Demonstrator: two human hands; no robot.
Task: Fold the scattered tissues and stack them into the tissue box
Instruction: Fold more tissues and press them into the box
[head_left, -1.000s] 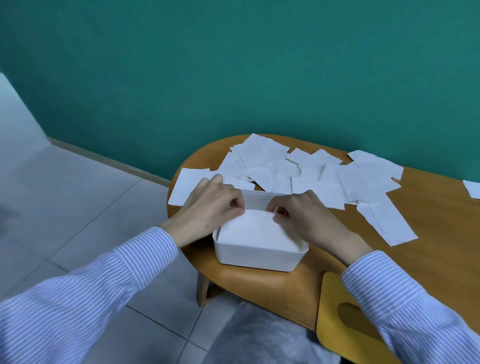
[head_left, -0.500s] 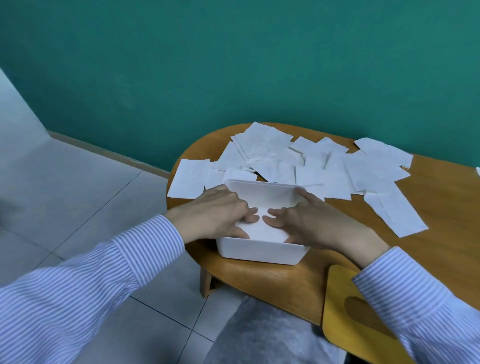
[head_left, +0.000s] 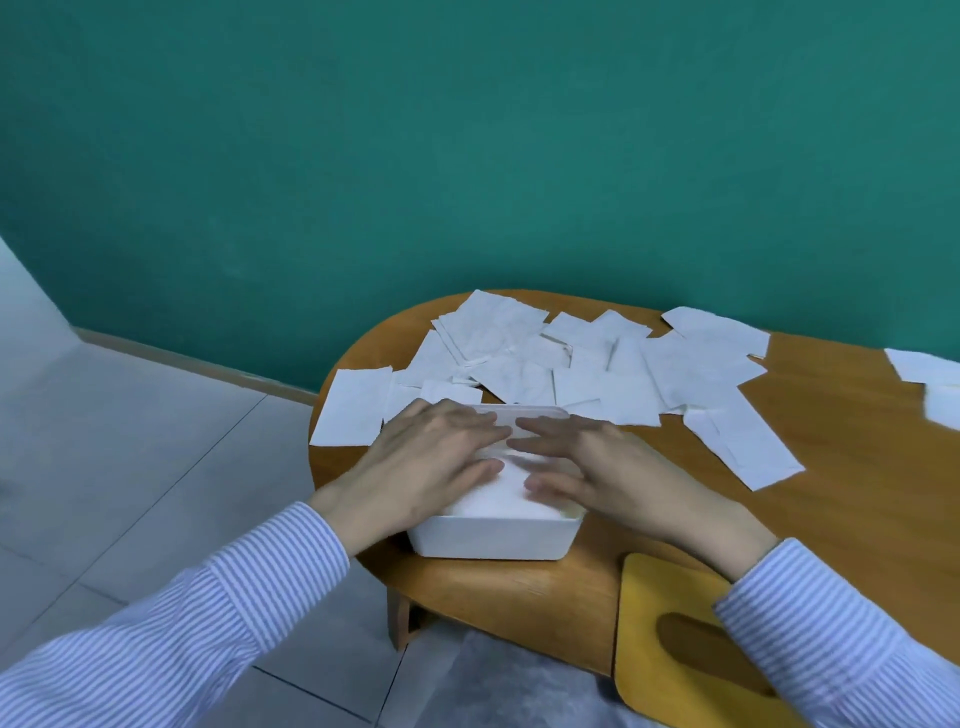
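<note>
A white tissue box (head_left: 493, 538) stands near the front edge of the round wooden table (head_left: 841, 467). Folded white tissues (head_left: 501, 501) fill it almost to the rim. My left hand (head_left: 426, 467) lies flat over the left side of the box, fingers straight and pointing right. My right hand (head_left: 602, 465) lies flat over the right side, fingers straight and pointing left. Both are slightly blurred. Several loose white tissues (head_left: 597, 364) lie scattered on the table behind the box.
A yellow wooden lid (head_left: 675, 639) with an oval slot lies at the table's front edge, right of the box. More tissues (head_left: 930, 379) lie at the far right. The green wall stands behind, tiled floor to the left.
My fingers went from pinching a tissue over the box to lying flat and straight on the stack. The view has tilted, so the table sits lower in the frame.
</note>
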